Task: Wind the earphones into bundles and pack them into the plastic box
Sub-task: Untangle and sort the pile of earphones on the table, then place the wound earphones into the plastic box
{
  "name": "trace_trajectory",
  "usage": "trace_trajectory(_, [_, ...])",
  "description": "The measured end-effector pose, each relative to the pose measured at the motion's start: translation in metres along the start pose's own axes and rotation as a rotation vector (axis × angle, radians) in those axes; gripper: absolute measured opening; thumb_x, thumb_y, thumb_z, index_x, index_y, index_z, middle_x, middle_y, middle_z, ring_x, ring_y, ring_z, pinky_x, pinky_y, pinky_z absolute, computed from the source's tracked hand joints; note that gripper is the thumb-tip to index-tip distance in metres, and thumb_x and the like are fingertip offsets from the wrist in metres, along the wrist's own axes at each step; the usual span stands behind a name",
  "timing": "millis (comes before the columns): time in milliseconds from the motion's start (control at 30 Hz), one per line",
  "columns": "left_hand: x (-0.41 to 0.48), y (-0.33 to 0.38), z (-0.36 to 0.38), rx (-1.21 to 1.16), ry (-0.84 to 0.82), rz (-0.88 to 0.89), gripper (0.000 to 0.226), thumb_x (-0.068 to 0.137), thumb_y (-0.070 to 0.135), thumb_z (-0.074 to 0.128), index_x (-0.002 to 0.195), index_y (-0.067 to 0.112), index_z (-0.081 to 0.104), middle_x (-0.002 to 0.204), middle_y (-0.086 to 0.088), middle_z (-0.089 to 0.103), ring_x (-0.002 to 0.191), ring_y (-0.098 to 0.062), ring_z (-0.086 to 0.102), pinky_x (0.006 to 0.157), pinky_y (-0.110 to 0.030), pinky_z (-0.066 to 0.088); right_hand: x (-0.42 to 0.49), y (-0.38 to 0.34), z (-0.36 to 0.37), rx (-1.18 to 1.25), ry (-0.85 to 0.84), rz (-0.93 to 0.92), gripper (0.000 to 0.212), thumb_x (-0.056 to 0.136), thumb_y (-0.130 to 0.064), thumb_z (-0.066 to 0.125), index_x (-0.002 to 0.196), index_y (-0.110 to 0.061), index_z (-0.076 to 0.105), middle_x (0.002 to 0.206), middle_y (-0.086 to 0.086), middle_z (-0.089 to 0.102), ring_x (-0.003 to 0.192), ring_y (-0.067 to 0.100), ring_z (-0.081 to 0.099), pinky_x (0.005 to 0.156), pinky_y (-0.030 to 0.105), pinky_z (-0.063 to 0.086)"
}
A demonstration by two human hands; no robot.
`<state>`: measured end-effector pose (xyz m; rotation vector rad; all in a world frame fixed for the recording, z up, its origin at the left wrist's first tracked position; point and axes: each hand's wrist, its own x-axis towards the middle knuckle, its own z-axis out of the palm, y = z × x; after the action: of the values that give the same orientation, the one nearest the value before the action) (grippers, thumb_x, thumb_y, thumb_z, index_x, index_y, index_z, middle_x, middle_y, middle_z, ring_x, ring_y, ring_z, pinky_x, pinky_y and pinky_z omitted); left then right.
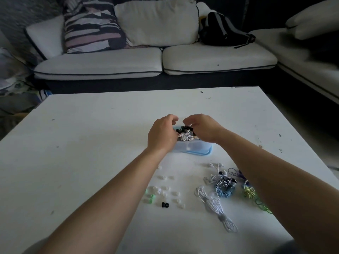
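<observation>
You are in a home living room: a white corner sofa (128, 61), with a striped throw pillow (91, 24) and a black backpack (220, 30) on it, stands beyond the low white coffee table (91, 134) before you.

A single wide-angle head view looks forward and down from the person's own position across the white worktop (91, 134), close over both forearms, toward the sofa (128, 61) beyond.
</observation>
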<state>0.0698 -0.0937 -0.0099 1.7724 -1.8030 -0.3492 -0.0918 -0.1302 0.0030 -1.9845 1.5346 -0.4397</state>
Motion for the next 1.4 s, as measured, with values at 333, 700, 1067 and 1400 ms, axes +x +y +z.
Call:
trace_trajectory(333, [-0.049,0.038,0.013,-0.067,-0.273,0.067,0.02,0.09,0.017,0.052,0.099,0.028,0.066,0.102,0.007,0.069,0.094,-0.017,0.063,0.081,-0.031,0.051,-0.079,0.022,-0.04,0.038,-0.029,0.057,0.026,0.086,-0.001,0.056,0.096,-0.018,0.074,0.087,-0.002,0.076,0.073,0.009,0.069,0.062,0.014,0.046])
trace_trajectory(700, [-0.094,0.051,0.048,-0.072,-0.704,-0.026,0.031,0.078,0.018,0.071,0.106,0.03,0.067,0.089,0.014,0.061,0.087,-0.011,0.06,0.079,-0.024,0.047,-0.129,0.051,-0.025,-0.356,-0.399,0.097,0.035,0.085,-0.011,0.056,0.113,-0.029,0.068,0.113,-0.008,0.063,0.098,0.015,0.061,0.086,0.03,0.051])
trace_trajectory(1067, [-0.081,0.036,0.035,-0.175,-0.535,-0.058,0.012,0.081,0.034,0.073,0.092,0.031,0.068,0.095,0.011,0.069,0.087,-0.006,0.063,0.08,-0.024,0.05,-0.118,0.047,-0.025,-0.359,-0.368,0.073,0.01,0.081,-0.026,0.073,0.09,-0.025,0.069,0.094,-0.005,0.069,0.065,0.006,0.06,0.069,0.025,0.05])
trace_trajectory(1400, [-0.071,0.037,-0.01,-0.526,-0.498,-0.204,0.014,0.093,0.023,0.06,0.09,0.021,0.073,0.078,-0.003,0.073,0.063,-0.012,0.06,0.057,-0.023,0.041,-0.113,0.024,-0.017,0.015,-0.284,0.014,0.031,0.085,-0.017,0.07,0.113,-0.024,0.059,0.104,-0.004,0.058,0.086,0.012,0.056,0.069,0.02,0.041])
